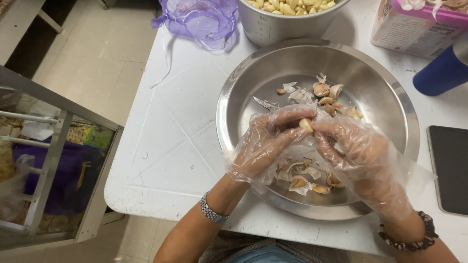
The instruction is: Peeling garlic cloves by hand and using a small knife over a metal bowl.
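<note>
Both my hands wear clear plastic gloves and meet over a wide steel bowl (390,92). My left hand (265,146) and my right hand (358,160) pinch one garlic clove (306,124) between their fingertips. Unpeeled cloves and papery skins (327,95) lie at the back of the bowl. More cloves and skins (304,182) rest at the front, under my hands. A small knife blade (263,103) lies in the bowl just behind my left hand.
A steel pot (273,27) of peeled cloves stands behind the bowl. A purple mesh bag (200,19) lies at the back left. At right are a pink-lidded box (414,24), a blue cylinder (441,73) and a dark tablet (451,168). The white table (170,131) ends at left.
</note>
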